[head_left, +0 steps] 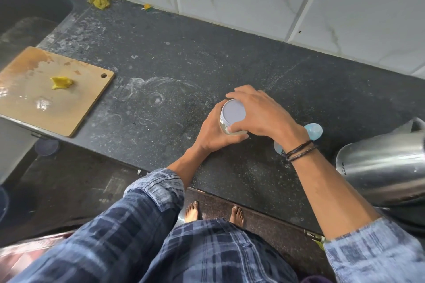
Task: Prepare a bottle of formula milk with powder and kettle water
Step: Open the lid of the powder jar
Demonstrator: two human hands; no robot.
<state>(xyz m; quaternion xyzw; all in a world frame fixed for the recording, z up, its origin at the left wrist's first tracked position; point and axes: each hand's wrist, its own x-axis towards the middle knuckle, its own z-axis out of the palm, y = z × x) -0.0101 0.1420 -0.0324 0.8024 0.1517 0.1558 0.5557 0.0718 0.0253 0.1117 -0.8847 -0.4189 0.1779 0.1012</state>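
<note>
opening the powder jar on the counter

the dark stone counter point(174, 57) is carrying everything here, and the jar point(232, 119) is standing upright on it near the front edge, left of the steel kettle point(379, 163). the left hand point(213, 132) is wrapping around the jar's body from the near side, closed on it. the right hand point(259, 110) is cupping the pale round lid point(233, 111) from above, fingers curling over its rim. it looks like the lid is being unscrewed. to do this well, the lower hand should be pressing the jar down flat so it is not tipping, while the upper hand is turning only the lid, level, so no powder spills as it frees. the jar is looking clear-walled with pale contents, though most of it is hidden. just behind the right wrist, a pale blue bottle point(314, 131) is partly showing; whether it is lying or standing, i cannot tell.
</note>
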